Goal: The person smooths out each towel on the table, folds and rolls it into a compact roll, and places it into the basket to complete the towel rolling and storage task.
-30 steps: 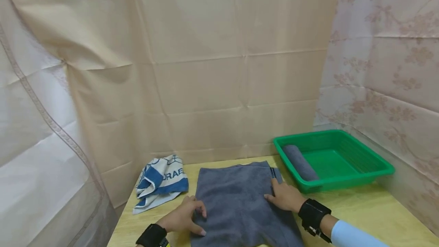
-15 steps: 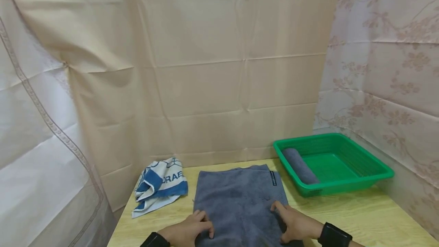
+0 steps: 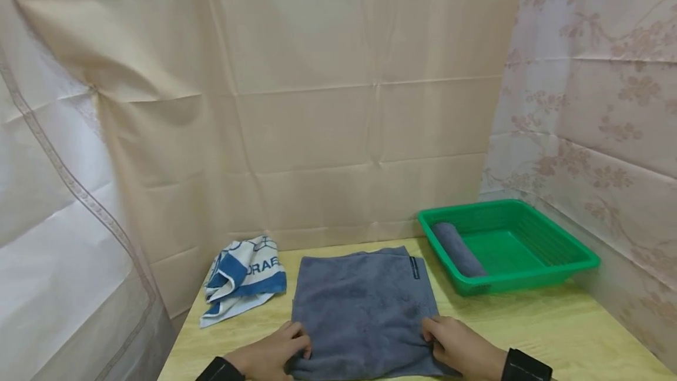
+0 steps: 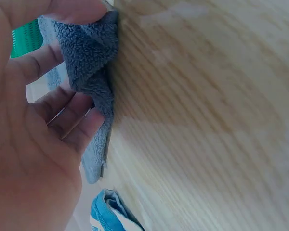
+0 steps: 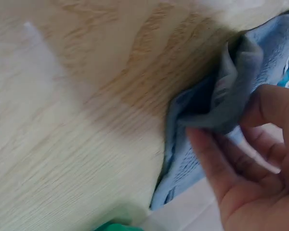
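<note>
Towel (image 3: pixel 365 310), grey and just one, lies spread on the table (image 3: pixel 529 334) between the two hands in the head view. Its sides run straight back toward the beige curtain (image 3: pixel 317 104), and so does the dark label (image 3: pixel 415 268) at its far right corner; I can't tell which axis is longer. The left hand (image 3: pixel 277 348) is at its near left side, the right hand (image 3: pixel 460 343) at its near right. One green basket (image 3: pixel 529 281) stands to the right with one grey roll (image 3: pixel 459 250) inside, its long axis slanting along the left wall. One blue-and-white cloth (image 3: pixel 248 278) sits crumpled at left.

Left wrist: thumb and fingers pinch a bunched edge, a hold the head view mostly hides.

Right wrist: thumb and fingers pinch a folded-over edge; a pale strip (image 5: pixel 224 79) shows inside, unseen from the head.
</note>
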Demonstrator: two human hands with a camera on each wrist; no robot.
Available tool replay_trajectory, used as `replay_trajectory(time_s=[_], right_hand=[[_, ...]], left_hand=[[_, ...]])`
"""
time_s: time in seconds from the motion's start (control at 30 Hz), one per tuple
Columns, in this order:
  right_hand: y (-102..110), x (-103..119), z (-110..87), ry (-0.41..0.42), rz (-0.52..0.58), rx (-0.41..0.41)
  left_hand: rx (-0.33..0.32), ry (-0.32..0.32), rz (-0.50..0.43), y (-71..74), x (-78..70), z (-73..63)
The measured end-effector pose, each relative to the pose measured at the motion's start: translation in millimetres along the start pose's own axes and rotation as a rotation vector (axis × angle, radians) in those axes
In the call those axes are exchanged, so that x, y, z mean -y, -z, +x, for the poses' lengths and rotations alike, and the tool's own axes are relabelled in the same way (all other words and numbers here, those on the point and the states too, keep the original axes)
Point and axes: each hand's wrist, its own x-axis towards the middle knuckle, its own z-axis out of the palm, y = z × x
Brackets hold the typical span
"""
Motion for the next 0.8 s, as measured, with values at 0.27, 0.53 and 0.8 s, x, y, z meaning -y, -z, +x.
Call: replay_trajectory(time_s=[0.27, 0.53, 0.8], right_hand=[[1, 5, 1.7, 0.066, 0.096, -0.007], [7, -1, 9.3, -0.135, 0.144, -0.069], [9, -20, 56.9, -0.409, 0.162, -0.272]], left_hand=[[0.067, 0.095, -0.069, 6.4, -7.0, -14.2], [-0.036, 0.190, -0.120, -5.5, -11.3, -7.9], [-0.152, 0.206, 0.097, -4.4, -8.6, -2.8]])
